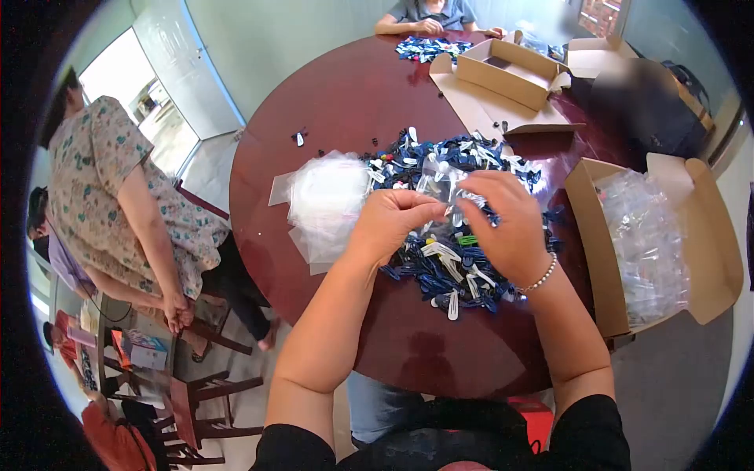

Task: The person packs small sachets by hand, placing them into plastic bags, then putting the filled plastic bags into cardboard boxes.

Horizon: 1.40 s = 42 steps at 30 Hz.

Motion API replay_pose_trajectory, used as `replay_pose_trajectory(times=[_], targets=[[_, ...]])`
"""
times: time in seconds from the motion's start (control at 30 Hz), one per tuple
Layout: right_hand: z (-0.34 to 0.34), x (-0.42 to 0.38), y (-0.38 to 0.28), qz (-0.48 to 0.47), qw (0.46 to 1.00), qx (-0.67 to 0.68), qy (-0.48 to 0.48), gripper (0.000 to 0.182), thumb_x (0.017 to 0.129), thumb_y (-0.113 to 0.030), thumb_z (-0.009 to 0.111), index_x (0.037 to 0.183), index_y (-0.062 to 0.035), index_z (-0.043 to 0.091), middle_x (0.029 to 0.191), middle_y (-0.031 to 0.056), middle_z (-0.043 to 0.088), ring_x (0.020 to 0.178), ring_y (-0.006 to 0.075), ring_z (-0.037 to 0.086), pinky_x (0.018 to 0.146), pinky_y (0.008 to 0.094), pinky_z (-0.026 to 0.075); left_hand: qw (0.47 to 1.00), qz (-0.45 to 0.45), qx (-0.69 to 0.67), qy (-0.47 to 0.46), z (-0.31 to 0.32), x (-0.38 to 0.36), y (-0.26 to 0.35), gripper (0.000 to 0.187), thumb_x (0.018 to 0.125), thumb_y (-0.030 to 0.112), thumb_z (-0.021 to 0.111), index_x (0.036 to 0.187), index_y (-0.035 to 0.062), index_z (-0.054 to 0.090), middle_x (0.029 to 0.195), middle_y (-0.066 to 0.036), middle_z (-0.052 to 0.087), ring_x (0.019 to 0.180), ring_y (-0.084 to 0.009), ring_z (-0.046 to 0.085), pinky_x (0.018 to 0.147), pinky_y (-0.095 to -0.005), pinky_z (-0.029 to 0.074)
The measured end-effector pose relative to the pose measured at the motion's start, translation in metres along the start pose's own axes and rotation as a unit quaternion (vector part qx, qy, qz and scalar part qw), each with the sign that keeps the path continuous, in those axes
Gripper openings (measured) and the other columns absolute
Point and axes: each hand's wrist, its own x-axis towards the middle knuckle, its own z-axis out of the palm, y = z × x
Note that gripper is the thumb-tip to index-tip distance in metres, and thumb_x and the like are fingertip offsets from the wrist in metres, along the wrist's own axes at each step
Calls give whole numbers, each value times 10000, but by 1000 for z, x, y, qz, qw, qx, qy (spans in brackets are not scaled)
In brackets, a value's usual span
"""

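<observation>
Above a pile of blue, white and black hair clips (pixel 471 286), my left hand (pixel 397 224) pinches the edge of a small clear plastic bag (pixel 434 182). My right hand (pixel 506 224) is at the bag's other side, thumb and fingers curled close to it; the exact contact is hard to make out. White clips show in or behind the clear plastic. Left of the pile, beside my left hand, lies a stack of flat clear bags (pixel 328 196).
An open cardboard box (pixel 593 259) of filled bags stands at the right table edge. Another open box (pixel 503 74) lies at the back, near a seated person and a second clip pile (pixel 428 49). A person stands at left. A single clip (pixel 299 139) lies upper left.
</observation>
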Motion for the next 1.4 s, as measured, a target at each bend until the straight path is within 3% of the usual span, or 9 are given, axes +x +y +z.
replay_pose_trajectory(times=[0.27,0.37,0.47,0.67,0.73,0.8,1.0,1.13,1.4], targets=[[0,-6,-14,108,989,-18,-97,95,811,-83,650,892,-32,644,886,129,640,853,311,620,744,391,503,986,74,142,-38,8,-11,7,155,821,76,692,955,4,722,828,-28,700,762,-66,609,700,-231,487],[0,-8,-15,32,999,10,-2,98,813,-35,648,908,-28,627,843,116,638,686,285,622,608,324,507,984,109,135,-48,11,-12,-3,146,835,79,677,959,13,718,815,-28,696,759,-63,609,687,-226,484],[-1,-7,-25,-16,999,-19,20,108,808,-17,647,913,-42,631,839,126,640,696,298,630,607,342,510,970,130,190,-73,8,-13,4,173,843,58,654,1005,31,706,860,-48,713,806,-66,627,726,-238,491],[3,-13,-27,27,995,-40,-87,50,843,-107,596,865,-67,617,833,114,632,779,304,624,660,375,515,965,102,234,-55,5,-9,-1,243,864,-5,599,1097,7,666,948,-8,698,879,-67,601,793,-244,487],[4,-14,-21,-3,994,-17,-112,124,848,-123,633,959,-71,653,824,123,645,733,318,628,633,390,510,956,107,264,-64,4,-9,0,263,865,-21,587,1116,10,659,972,-4,693,898,-68,599,807,-246,484],[7,-15,-21,11,990,9,-138,120,860,-111,611,969,-70,639,837,134,647,749,328,634,644,395,515,953,160,251,-63,3,-6,-6,286,824,7,612,1103,50,655,886,-106,703,752,-99,609,696,-250,483],[13,-17,-21,13,984,23,-179,178,858,-97,598,1034,-73,606,848,151,653,770,331,646,668,395,529,940,154,300,-55,-3,-10,5,501,723,-77,644,1206,55,613,1031,-155,687,914,-192,666,821,-307,510],[14,-16,-23,-75,981,-23,-179,198,814,-113,645,981,-10,619,1109,139,595,1057,277,584,914,350,476,905,210,362,-73,0,-15,17,590,699,-73,693,1264,38,567,1141,-102,660,1032,-161,613,910,-297,465],[14,-15,-26,-79,976,13,-205,218,799,-125,665,961,10,610,1056,135,608,1026,270,593,901,354,483,930,188,297,-109,2,-17,26,595,665,-100,654,1244,11,569,1175,-115,643,1080,-184,592,958,-311,437]])
